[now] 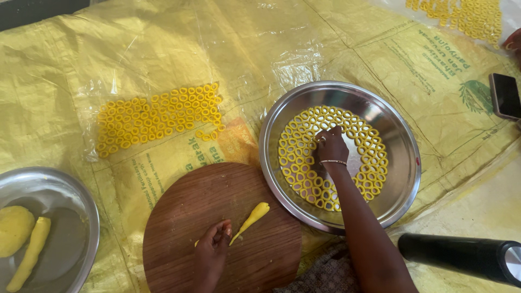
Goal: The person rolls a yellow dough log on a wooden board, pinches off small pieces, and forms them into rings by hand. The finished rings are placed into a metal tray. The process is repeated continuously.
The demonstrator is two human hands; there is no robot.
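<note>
Left hand (pixel 213 242) touches dough strip (pixel 251 215); right hand (pixel 331 145) among rings (pixel 304 168).

A black cylinder (pixel 461 256) lies bottom right, a phone (pixel 505 95) at the right edge, a dough bowl (pixel 81 217) far left.

Right hand (pixel 331 145) among dough rings (pixel 304 168) in steel tray (pixel 404 179); left hand (pixel 213 244) touching dough strip (pixel 251 218).

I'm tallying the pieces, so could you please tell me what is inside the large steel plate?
The steel plate holds yellow dough rings in curved rows. The right hand and forearm cover some.
</note>
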